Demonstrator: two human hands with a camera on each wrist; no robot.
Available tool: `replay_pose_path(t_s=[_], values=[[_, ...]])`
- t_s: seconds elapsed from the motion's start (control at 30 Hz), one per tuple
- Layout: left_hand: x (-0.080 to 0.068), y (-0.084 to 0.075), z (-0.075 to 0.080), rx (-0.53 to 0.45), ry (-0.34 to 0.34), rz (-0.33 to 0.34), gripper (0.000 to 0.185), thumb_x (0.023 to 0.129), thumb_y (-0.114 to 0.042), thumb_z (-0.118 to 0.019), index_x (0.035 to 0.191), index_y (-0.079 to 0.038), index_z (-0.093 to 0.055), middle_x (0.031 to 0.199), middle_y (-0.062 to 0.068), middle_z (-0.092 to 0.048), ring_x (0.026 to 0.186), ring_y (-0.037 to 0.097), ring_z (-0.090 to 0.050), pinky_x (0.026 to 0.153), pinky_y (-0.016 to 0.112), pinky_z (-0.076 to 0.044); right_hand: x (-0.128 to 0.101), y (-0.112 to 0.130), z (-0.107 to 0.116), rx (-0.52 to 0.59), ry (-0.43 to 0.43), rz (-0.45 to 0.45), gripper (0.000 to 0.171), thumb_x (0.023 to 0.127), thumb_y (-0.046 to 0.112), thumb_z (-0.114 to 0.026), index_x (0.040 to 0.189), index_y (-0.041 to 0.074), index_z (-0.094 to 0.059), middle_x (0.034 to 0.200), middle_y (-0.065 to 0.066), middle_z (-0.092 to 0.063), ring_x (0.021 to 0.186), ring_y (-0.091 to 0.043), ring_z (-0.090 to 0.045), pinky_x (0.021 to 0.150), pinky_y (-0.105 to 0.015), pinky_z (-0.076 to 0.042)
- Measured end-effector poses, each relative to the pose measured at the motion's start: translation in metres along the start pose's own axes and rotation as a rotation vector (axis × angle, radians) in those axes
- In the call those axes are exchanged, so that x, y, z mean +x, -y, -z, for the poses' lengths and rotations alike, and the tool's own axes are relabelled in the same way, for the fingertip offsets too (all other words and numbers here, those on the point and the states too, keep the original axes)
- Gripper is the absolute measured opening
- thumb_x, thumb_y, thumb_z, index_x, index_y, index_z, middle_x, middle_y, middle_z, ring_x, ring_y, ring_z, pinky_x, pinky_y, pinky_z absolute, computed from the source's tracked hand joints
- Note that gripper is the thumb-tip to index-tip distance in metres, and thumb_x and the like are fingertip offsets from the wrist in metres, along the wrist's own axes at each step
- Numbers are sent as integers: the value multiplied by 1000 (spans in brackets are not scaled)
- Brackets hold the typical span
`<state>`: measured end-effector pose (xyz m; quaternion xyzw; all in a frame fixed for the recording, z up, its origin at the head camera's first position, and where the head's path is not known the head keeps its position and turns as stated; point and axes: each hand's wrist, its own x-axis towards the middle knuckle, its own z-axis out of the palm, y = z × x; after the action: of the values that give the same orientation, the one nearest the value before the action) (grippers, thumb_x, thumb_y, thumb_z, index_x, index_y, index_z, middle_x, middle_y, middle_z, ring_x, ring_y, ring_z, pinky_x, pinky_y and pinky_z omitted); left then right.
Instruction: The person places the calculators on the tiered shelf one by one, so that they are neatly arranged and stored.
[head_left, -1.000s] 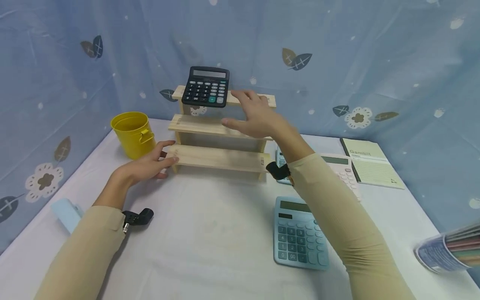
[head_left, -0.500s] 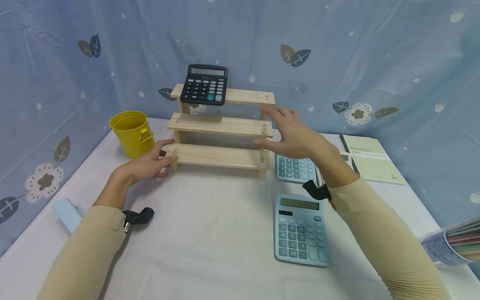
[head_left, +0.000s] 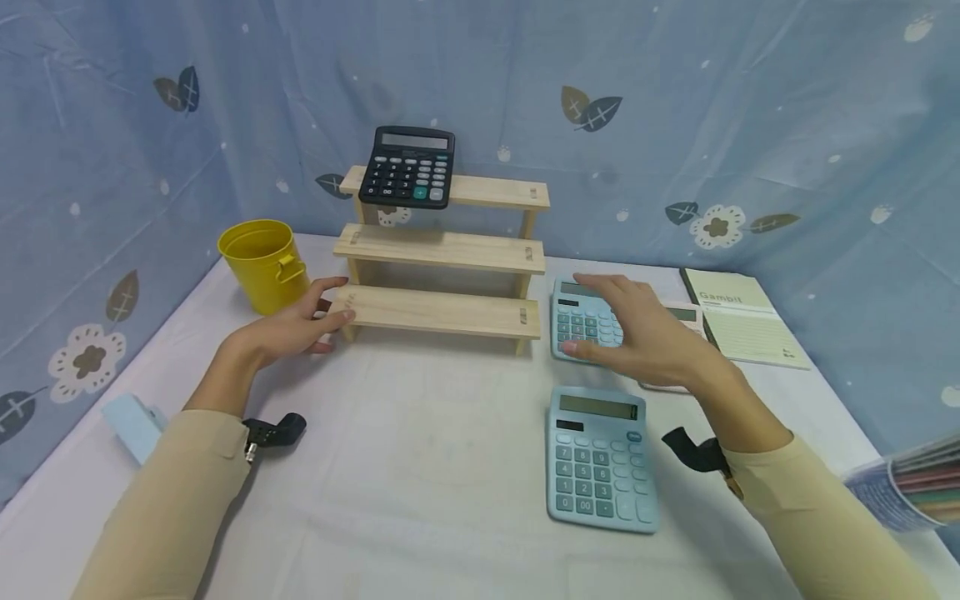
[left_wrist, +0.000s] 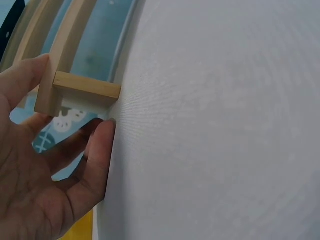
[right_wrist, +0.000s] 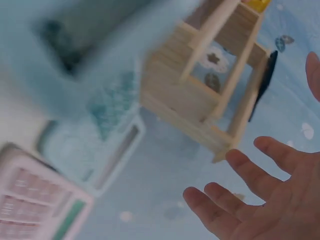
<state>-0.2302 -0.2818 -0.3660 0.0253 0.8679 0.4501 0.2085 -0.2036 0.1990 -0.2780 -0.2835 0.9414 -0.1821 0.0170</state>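
A three-tier wooden shelf (head_left: 442,310) stands at the back of the table. My left hand (head_left: 288,329) holds the left end of its lowest board, the thumb (left_wrist: 37,67) on the board and the other fingers behind and beside it. A black calculator (head_left: 408,168) leans on the top tier at the left. My right hand (head_left: 651,333) holds nothing; its fingers are spread, and it overlaps a small light-blue calculator (head_left: 573,325) and a pink-white calculator (head_left: 684,313) in the head view. A larger light-blue calculator (head_left: 600,467) lies in front of it, display showing 0.
A yellow bucket (head_left: 264,267) stands left of the shelf, and a light-blue object (head_left: 135,427) lies near the left sleeve. A notebook (head_left: 750,321) lies at the back right. A cup of colored pencils (head_left: 896,496) is at the right edge. Patterned blue cloth hangs behind.
My right hand has come down and to the right, away from the top tier, to over the small light-blue calculator. The left hand has stayed at the shelf's end.
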Motion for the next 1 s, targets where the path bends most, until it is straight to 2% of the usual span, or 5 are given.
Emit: replay_pose_path(t_s=[0.33,0.73,0.83,0.9,1.0], values=[[-8,3,1,26,-17,5,92,98,-68,-52,165,-36,3,162,26,-18,134,41,-50,107,52,-50,-25,-15,-28,39,28,-10,89,89,55,-75,159,17,-36,159,-16,-39,145,-43,-34,110,-71,-36],[-7,3,1,19,-10,1,89,100,-64,-52,164,-36,4,163,27,-18,133,41,-52,108,53,-49,-42,-17,-44,5,75,114,86,87,62,-74,156,21,-43,156,-9,-46,141,-38,-43,107,-67,-42],[-5,2,1,15,-7,-6,88,100,-64,-52,164,-37,4,163,26,-18,133,41,-51,108,54,-49,-48,-16,-46,5,100,94,89,85,66,-73,156,23,-42,158,-7,-44,144,-38,-39,109,-68,-39],[-4,1,1,9,-3,-10,88,100,-64,-52,164,-38,4,163,27,-17,133,41,-51,108,54,-48,-52,-14,-47,5,116,64,92,83,68,-73,157,24,-41,159,-7,-42,146,-38,-36,114,-70,-31],[-3,1,1,6,3,-4,88,101,-63,-52,164,-38,4,164,27,-16,133,41,-51,109,54,-48,-59,-8,-48,-20,123,20,95,84,72,-69,159,22,-39,162,-11,-37,147,-45,-33,112,-74,-31]])
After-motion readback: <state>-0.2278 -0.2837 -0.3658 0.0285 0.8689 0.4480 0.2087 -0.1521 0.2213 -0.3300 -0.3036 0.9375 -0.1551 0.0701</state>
